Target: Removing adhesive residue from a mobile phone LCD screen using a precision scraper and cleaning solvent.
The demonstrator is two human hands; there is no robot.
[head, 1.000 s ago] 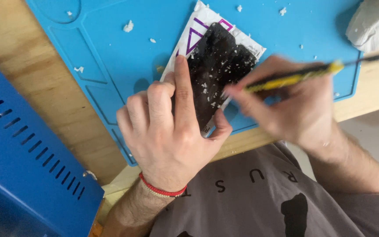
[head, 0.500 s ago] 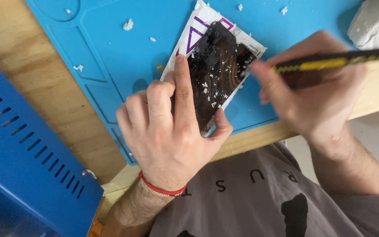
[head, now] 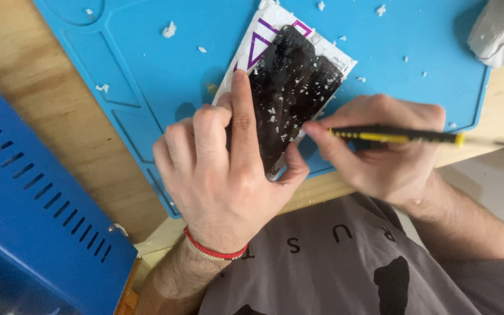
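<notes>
The left hand point(head: 228, 169) lay flat over the near end of a black glass panel point(head: 290, 87), forefinger stretched along its left edge and thumb hooked at its lower corner, pinning it down. The panel, flecked with white crumbs, rested on a white card with purple lines point(head: 263, 32), which sat on a blue work mat point(head: 147, 70) spread over the wooden table point(head: 48, 122). The right hand point(head: 380, 149) was closed around a black-and-yellow tool point(head: 395, 136), its fingers pinching the tool's front end just beside the panel's right edge; the tip itself I could not make out. A blue metal case with slots point(head: 30, 216) stood to the left, and a crumpled grey cloth point(head: 503, 29) lay at the mat's far right corner.
</notes>
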